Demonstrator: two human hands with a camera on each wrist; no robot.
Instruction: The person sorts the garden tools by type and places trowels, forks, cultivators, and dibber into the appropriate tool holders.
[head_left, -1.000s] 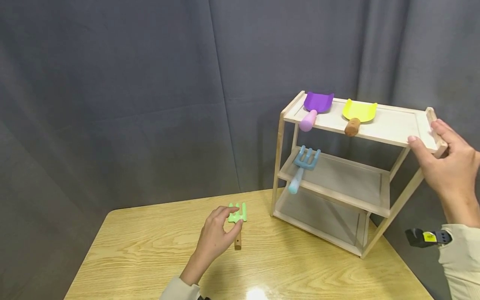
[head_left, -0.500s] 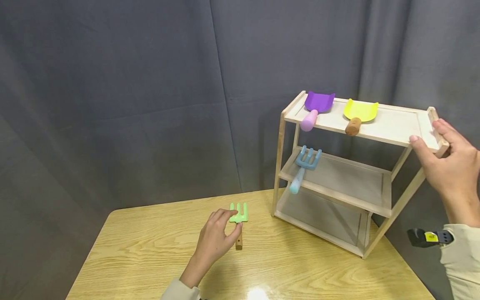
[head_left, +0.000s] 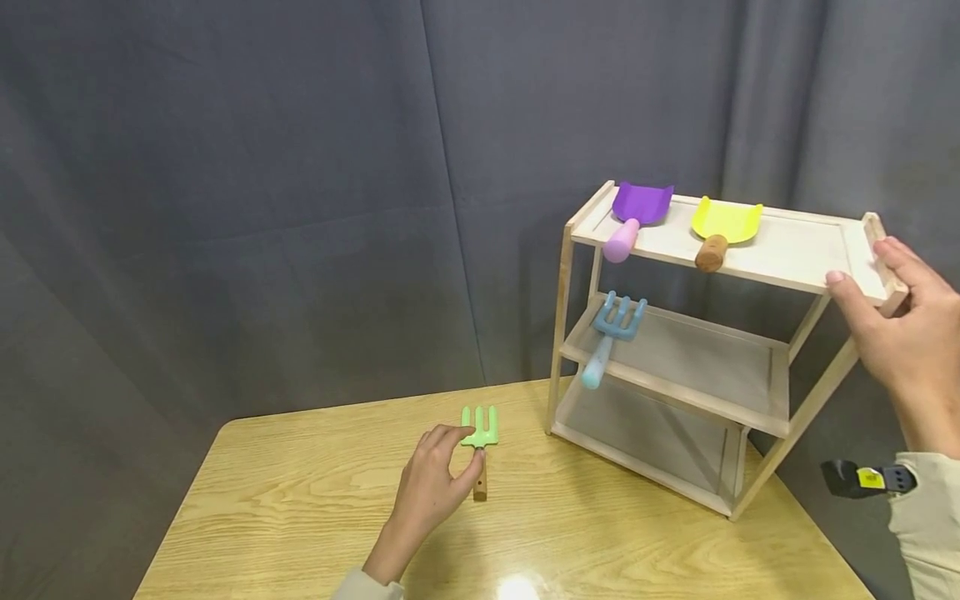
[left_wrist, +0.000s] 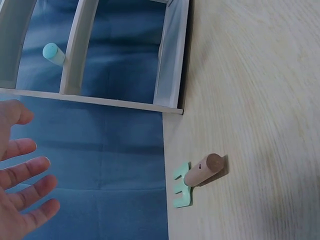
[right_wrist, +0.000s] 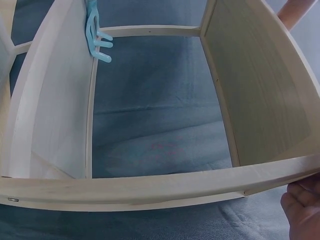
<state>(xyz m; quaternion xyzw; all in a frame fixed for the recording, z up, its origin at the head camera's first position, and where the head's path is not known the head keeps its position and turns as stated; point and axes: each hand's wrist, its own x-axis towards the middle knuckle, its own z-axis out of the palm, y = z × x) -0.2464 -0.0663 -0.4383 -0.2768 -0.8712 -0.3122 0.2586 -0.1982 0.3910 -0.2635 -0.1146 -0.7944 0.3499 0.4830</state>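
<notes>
My left hand (head_left: 433, 483) hovers over the table beside a small green hand fork (head_left: 480, 427) with a wooden handle. Its fingers are loosely curved and spread, and the left wrist view shows them apart from the fork (left_wrist: 200, 172). With thumb and fingers on either side of the top right end rail, my right hand (head_left: 918, 333) grips the wooden three-tier shelf (head_left: 802, 246). Lying on the top tier are a purple scoop (head_left: 641, 204) with a pink handle and a yellow scoop (head_left: 726, 221) with a wooden handle. On the middle tier lies a blue hand fork (head_left: 617, 321), its handle overhanging the front.
The shelf stands on the right part of a wood-grain table (head_left: 300, 492). A dark grey curtain (head_left: 300, 208) hangs behind the table. The bottom tier (head_left: 645, 433) of the shelf sits just above the tabletop.
The head view has shifted slightly, so the shelf and the tools appear a little further right. My left hand has barely moved, and my right hand keeps its grip on the shelf.
</notes>
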